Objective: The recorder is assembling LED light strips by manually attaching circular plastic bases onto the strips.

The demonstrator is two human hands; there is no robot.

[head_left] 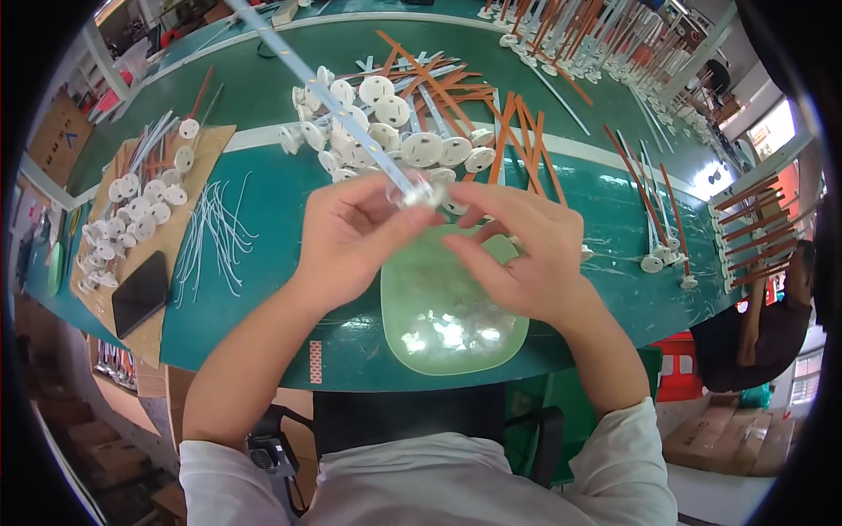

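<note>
My left hand (346, 232) is closed on the lower end of a long light-blue LED strip (294, 66), which slants up and away to the left. At this end is a white round cap (421, 193), blurred by motion and partly covered by my fingers. My right hand (531, 250) is just right of the cap, with thumb and fingers curved and apart; nothing shows between them. Below both hands lies a light-green translucent tray (452, 346) containing small things too blurred to name.
Beyond my hands lies a heap of strips with white round caps (377, 88). Left are white wires (215, 237), cardboard with more capped strips, and a black phone (140, 294). Capped strips (658, 254) and a rack of brown strips (754, 228) stand right, near another person (763, 333).
</note>
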